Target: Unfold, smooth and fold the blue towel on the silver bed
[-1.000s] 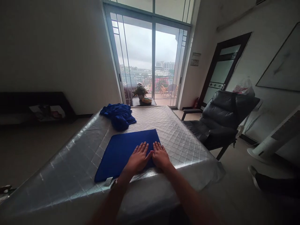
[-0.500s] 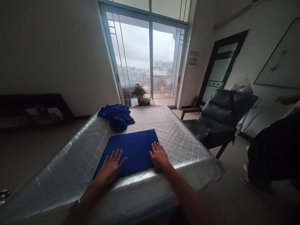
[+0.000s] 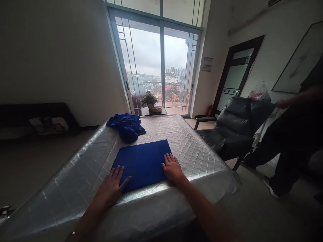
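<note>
A flat, neatly squared blue cloth point(image 3: 142, 164) lies near the front edge of the covered table; it looks like folded fabric, though its exact kind does not show. My left hand point(image 3: 113, 186) rests at its left front corner, fingers spread and thumb out over the cloth. At the right edge, my right hand point(image 3: 172, 167) lies flat, fingers stretched out on the cloth's border. Behind it, to the left, sits a crumpled heap of blue cloth point(image 3: 126, 126), touched by neither hand.
A silvery quilted cover point(image 3: 196, 158) drapes the table. To the right stands a black reclining chair point(image 3: 234, 121) with a plastic bag point(image 3: 260, 91) on top. Beside it, a person in dark clothes point(image 3: 290, 144) has a hand at the chair back. A potted plant point(image 3: 149, 98) stands by the glass doors.
My left hand has slid left and slightly down toward the cloth's corner. My right hand has hardly moved. The person at right has come further into view, reaching the chair.
</note>
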`<action>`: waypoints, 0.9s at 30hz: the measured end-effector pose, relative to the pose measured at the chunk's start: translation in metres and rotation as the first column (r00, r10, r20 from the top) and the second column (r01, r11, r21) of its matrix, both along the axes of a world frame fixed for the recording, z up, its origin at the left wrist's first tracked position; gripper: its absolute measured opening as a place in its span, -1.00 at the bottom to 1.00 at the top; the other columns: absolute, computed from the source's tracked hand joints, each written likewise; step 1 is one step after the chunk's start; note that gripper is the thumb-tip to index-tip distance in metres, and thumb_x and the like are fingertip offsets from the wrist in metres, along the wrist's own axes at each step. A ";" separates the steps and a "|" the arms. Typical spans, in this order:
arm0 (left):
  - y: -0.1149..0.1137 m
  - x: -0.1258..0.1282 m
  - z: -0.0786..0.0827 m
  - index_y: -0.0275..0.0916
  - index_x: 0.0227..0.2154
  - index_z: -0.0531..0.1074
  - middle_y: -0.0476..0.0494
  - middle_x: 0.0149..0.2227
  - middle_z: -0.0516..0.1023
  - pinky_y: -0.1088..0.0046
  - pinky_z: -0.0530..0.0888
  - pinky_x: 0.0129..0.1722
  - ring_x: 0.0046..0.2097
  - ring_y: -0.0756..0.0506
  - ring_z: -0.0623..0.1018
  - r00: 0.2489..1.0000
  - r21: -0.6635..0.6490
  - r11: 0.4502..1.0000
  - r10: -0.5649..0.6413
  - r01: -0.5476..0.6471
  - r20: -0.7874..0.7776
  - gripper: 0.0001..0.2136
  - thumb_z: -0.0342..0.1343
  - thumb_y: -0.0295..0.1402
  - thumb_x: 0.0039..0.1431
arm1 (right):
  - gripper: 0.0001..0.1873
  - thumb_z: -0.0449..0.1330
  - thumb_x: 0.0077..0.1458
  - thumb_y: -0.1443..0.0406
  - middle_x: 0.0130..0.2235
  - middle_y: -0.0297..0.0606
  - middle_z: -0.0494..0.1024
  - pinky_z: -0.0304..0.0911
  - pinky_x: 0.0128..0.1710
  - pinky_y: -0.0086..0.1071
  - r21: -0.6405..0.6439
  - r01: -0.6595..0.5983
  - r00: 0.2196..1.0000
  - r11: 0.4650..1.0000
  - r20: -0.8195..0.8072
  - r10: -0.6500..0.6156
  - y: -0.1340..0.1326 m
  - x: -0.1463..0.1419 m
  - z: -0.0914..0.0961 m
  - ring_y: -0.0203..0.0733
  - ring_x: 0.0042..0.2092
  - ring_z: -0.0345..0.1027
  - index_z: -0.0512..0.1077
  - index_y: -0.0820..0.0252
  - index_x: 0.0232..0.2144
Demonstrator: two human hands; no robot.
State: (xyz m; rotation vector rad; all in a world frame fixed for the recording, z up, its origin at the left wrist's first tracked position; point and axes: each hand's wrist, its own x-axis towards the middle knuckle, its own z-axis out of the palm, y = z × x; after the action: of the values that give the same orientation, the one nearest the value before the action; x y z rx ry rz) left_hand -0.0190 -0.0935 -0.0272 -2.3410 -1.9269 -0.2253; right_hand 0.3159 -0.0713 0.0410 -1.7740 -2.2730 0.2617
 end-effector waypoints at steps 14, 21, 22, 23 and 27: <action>0.007 -0.013 -0.007 -0.15 0.30 0.28 -0.26 0.35 0.31 0.02 0.19 0.31 0.41 -0.30 0.18 0.988 0.078 0.985 -0.154 0.155 -0.008 -0.40 -0.30 0.01 0.36 | -0.30 -0.23 0.41 0.11 0.45 -0.04 -0.08 -0.32 0.42 -0.17 -0.031 0.013 1.000 0.999 0.004 -0.013 0.031 0.000 0.000 -0.09 0.47 -0.28 -0.02 0.45 0.41; 0.016 0.061 0.046 -0.39 0.39 0.08 -0.39 0.44 0.02 0.00 0.07 0.37 0.44 -0.32 0.07 0.984 -0.134 0.978 0.167 -0.158 0.058 -0.21 -0.38 0.14 0.35 | -0.32 -0.20 0.40 0.12 0.45 -0.07 -0.05 -0.30 0.42 -0.16 -0.009 0.026 1.000 1.000 0.005 -0.026 0.032 0.000 -0.006 -0.08 0.47 -0.24 0.01 0.41 0.41; 0.019 0.083 0.054 -0.39 0.40 0.05 -0.36 0.45 -0.03 0.03 0.05 0.39 0.46 -0.28 0.03 0.991 -0.146 0.984 0.111 -0.099 0.079 -0.21 -0.41 0.14 0.36 | -0.32 -0.20 0.40 0.13 0.45 -0.07 -0.05 -0.30 0.42 -0.16 -0.005 0.027 1.000 1.000 0.007 -0.027 0.032 0.000 -0.006 -0.08 0.47 -0.24 0.01 0.41 0.41; 0.022 0.105 0.061 -0.36 0.40 0.03 -0.31 0.46 -0.05 0.05 0.03 0.40 0.46 -0.26 0.01 0.993 -0.141 0.989 0.051 -0.036 0.104 -0.22 -0.44 0.13 0.36 | -0.32 -0.20 0.40 0.13 0.45 -0.07 -0.05 -0.30 0.41 -0.16 -0.003 0.029 1.000 1.000 0.011 -0.029 0.033 0.000 -0.006 -0.08 0.47 -0.24 0.01 0.41 0.41; 0.038 0.184 0.073 -0.37 0.40 0.03 -0.31 0.46 -0.06 0.12 -0.02 0.42 0.47 -0.21 -0.03 0.971 -0.148 0.969 -0.174 0.198 0.165 -0.25 -0.51 0.07 0.39 | -0.34 -0.20 0.39 0.17 0.46 -0.08 -0.08 -0.29 0.41 -0.16 -0.005 -0.005 0.999 1.000 0.044 0.005 0.034 0.004 -0.009 -0.08 0.47 -0.27 -0.01 0.39 0.42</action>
State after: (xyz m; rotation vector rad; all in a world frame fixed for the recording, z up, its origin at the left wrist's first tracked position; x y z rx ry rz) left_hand 0.1654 -0.0557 0.0456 -2.6899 -1.8520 -0.2757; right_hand 0.3195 -0.0376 0.0320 -1.7941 -2.3089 0.2315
